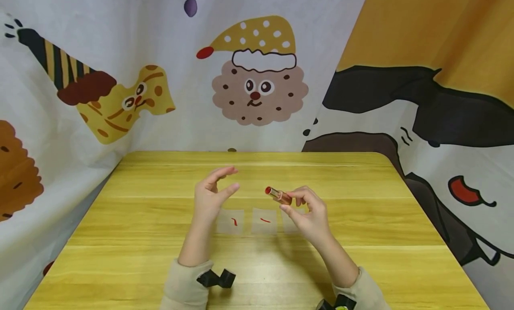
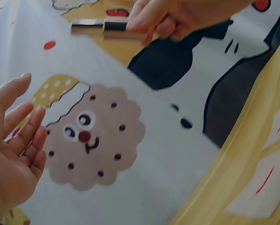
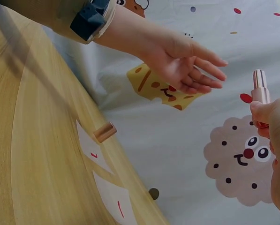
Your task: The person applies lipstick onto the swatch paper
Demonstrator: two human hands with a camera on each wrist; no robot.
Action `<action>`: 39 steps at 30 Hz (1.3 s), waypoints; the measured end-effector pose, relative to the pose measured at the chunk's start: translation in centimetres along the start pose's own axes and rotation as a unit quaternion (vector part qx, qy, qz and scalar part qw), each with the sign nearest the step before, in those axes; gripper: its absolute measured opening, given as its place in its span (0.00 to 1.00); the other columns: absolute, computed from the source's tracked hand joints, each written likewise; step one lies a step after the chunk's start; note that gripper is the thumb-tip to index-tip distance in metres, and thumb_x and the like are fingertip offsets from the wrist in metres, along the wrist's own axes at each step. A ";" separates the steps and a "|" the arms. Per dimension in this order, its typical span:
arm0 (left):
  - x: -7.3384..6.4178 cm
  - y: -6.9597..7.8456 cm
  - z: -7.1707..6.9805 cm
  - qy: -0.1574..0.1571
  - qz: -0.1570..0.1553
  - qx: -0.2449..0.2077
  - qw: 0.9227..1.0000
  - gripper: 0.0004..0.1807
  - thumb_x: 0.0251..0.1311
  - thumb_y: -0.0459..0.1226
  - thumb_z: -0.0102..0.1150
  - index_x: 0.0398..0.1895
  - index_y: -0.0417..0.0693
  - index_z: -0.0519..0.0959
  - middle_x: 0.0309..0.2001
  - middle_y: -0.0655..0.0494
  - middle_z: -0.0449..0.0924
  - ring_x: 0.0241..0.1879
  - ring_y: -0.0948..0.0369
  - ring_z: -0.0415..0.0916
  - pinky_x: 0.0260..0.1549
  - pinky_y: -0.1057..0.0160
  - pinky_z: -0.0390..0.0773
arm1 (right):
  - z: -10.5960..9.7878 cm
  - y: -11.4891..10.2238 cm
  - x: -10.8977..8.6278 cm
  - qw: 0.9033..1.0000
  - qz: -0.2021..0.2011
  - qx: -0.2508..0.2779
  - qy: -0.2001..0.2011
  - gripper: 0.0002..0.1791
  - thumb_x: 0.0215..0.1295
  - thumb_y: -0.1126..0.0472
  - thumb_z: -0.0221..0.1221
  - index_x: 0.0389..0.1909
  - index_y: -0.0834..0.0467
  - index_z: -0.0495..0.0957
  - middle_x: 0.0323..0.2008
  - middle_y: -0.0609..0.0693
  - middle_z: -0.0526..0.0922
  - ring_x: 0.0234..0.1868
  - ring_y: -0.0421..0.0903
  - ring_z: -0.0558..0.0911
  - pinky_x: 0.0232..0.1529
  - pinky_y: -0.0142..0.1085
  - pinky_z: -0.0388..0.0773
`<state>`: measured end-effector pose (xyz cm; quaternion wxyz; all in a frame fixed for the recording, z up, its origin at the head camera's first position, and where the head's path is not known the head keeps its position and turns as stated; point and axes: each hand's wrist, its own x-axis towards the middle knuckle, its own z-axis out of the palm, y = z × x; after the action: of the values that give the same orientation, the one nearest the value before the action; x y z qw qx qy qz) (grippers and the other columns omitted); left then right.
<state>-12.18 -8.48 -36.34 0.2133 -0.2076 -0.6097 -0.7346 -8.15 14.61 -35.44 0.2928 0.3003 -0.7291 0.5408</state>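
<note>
My right hand holds a lipstick by its base between thumb and fingers, raised over the table. Its gold-pink tube points left, and red shows at the tip. Across from it, my left hand is raised with fingers spread and nothing in it. Below the hands lie white paper squares: a left one and a middle one, each with a short red stroke, and a right one partly covered by my right hand. The right wrist view shows a copper-coloured lipstick cap lying beside a paper.
The light wooden table reaches back to a white curtain printed with cartoon food. Dark wrist devices, a left one and a right one, sit on the beige sleeves.
</note>
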 end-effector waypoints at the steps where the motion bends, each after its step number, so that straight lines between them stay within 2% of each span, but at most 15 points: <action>1: 0.1 0.0 -0.3 0.005 -0.001 0.007 1.000 0.20 0.48 0.17 0.64 0.48 0.23 0.76 0.44 0.52 0.83 0.49 0.55 0.74 0.54 0.58 0.66 | 0.0 0.0 0.0 1.000 0.000 0.000 0.000 0.18 0.38 0.87 0.67 0.32 0.71 0.77 0.27 0.57 0.77 0.26 0.54 0.67 0.29 0.29 0.65; 4: 0.3 -0.3 -1.3 0.014 -0.012 0.027 0.999 0.21 0.50 0.19 0.65 0.50 0.26 0.77 0.45 0.48 0.83 0.50 0.54 0.73 0.54 0.56 0.64 | 0.0 0.0 0.0 1.000 0.000 0.000 -0.001 0.18 0.38 0.87 0.67 0.32 0.72 0.77 0.27 0.57 0.77 0.26 0.54 0.67 0.29 0.30 0.65; 6: 0.4 -0.3 -2.0 0.019 -0.028 0.040 0.999 0.21 0.50 0.20 0.65 0.50 0.27 0.77 0.45 0.46 0.82 0.50 0.54 0.71 0.53 0.60 0.65 | 0.0 0.0 0.0 1.000 0.000 0.000 -0.002 0.18 0.38 0.87 0.67 0.32 0.72 0.77 0.27 0.58 0.77 0.26 0.54 0.67 0.29 0.30 0.65; 7: 0.4 -0.3 -2.2 0.021 -0.039 0.050 0.998 0.21 0.51 0.21 0.66 0.51 0.29 0.77 0.46 0.45 0.82 0.50 0.54 0.70 0.50 0.64 0.68 | 0.0 0.0 0.0 1.000 0.001 -0.001 -0.002 0.18 0.38 0.87 0.67 0.32 0.72 0.77 0.27 0.58 0.77 0.26 0.53 0.67 0.29 0.30 0.65; 9: 0.5 -0.1 -2.8 0.024 -0.067 0.062 0.996 0.21 0.52 0.23 0.66 0.52 0.32 0.78 0.48 0.46 0.81 0.51 0.56 0.68 0.34 0.71 0.73 | 0.0 0.0 0.0 1.000 0.001 -0.002 -0.003 0.18 0.38 0.87 0.67 0.33 0.71 0.77 0.28 0.58 0.77 0.26 0.53 0.67 0.29 0.29 0.65; 11: 0.6 0.4 -3.2 0.027 -0.086 0.075 0.993 0.22 0.52 0.23 0.66 0.53 0.32 0.77 0.49 0.44 0.80 0.52 0.57 0.68 0.32 0.73 0.72 | 0.0 0.0 0.0 1.000 0.002 -0.001 -0.004 0.18 0.38 0.87 0.67 0.33 0.71 0.77 0.27 0.58 0.77 0.26 0.53 0.67 0.29 0.29 0.65; 12: 0.6 0.7 -3.3 0.028 -0.094 0.083 0.992 0.22 0.52 0.23 0.66 0.53 0.31 0.77 0.50 0.42 0.79 0.51 0.58 0.68 0.32 0.73 0.72 | 0.0 0.0 0.0 1.000 0.002 -0.001 -0.004 0.18 0.38 0.87 0.67 0.32 0.71 0.77 0.28 0.58 0.77 0.26 0.54 0.67 0.29 0.29 0.65; 15: 0.8 1.5 -3.7 0.030 -0.097 0.105 0.989 0.22 0.52 0.21 0.65 0.52 0.28 0.76 0.50 0.35 0.77 0.50 0.58 0.70 0.50 0.63 0.67 | 0.0 0.1 0.0 1.000 0.001 0.000 -0.004 0.18 0.38 0.87 0.66 0.32 0.71 0.77 0.27 0.58 0.77 0.26 0.54 0.66 0.29 0.29 0.65; 17: 0.9 1.7 -4.0 0.030 -0.097 0.121 0.987 0.22 0.52 0.21 0.65 0.52 0.27 0.75 0.50 0.32 0.77 0.49 0.58 0.71 0.54 0.57 0.63 | 0.0 0.1 0.0 1.000 0.001 0.001 -0.005 0.18 0.38 0.87 0.67 0.32 0.71 0.77 0.27 0.58 0.77 0.26 0.54 0.66 0.29 0.29 0.64; 20: 0.9 1.2 -4.8 0.026 -0.105 0.137 0.985 0.22 0.52 0.22 0.65 0.53 0.29 0.76 0.51 0.34 0.77 0.50 0.58 0.71 0.55 0.55 0.63 | 0.1 0.1 -0.1 1.000 0.002 0.001 -0.006 0.18 0.38 0.87 0.67 0.33 0.71 0.77 0.28 0.58 0.77 0.26 0.53 0.66 0.29 0.29 0.64; 27: 0.5 -2.2 -7.5 0.015 -0.136 0.168 0.976 0.25 0.55 0.33 0.69 0.57 0.41 0.77 0.54 0.47 0.79 0.53 0.59 0.70 0.54 0.62 0.63 | 0.1 0.2 0.0 1.000 -0.002 0.001 -0.007 0.18 0.38 0.87 0.67 0.33 0.71 0.78 0.27 0.57 0.77 0.26 0.52 0.66 0.29 0.30 0.63; 33: 0.1 -3.6 -8.9 -0.005 -0.142 0.193 0.971 0.25 0.56 0.35 0.68 0.58 0.42 0.76 0.54 0.44 0.78 0.53 0.57 0.69 0.54 0.56 0.62 | 0.1 0.3 0.0 1.000 -0.007 0.004 -0.005 0.19 0.37 0.87 0.66 0.33 0.72 0.77 0.26 0.57 0.76 0.26 0.51 0.66 0.28 0.29 0.63; 34: 0.1 -3.2 -8.8 -0.010 -0.147 0.197 0.969 0.24 0.56 0.34 0.67 0.58 0.41 0.76 0.54 0.43 0.78 0.53 0.56 0.69 0.54 0.55 0.62 | 0.1 0.3 0.0 1.000 -0.008 0.005 -0.005 0.19 0.37 0.87 0.66 0.33 0.72 0.77 0.26 0.57 0.76 0.26 0.51 0.66 0.28 0.29 0.63; 39: -0.2 -4.1 -9.6 -0.028 -0.174 0.208 0.962 0.24 0.58 0.36 0.67 0.58 0.40 0.76 0.56 0.43 0.77 0.54 0.54 0.68 0.55 0.52 0.62 | 0.1 0.3 0.0 1.000 -0.005 0.006 -0.005 0.19 0.37 0.87 0.66 0.33 0.72 0.77 0.26 0.57 0.76 0.26 0.51 0.66 0.29 0.30 0.63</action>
<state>-14.78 -17.22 -41.42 0.1033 -0.0698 -0.7816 -0.6112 -8.37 14.61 -35.60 0.2902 0.3087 -0.7260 0.5416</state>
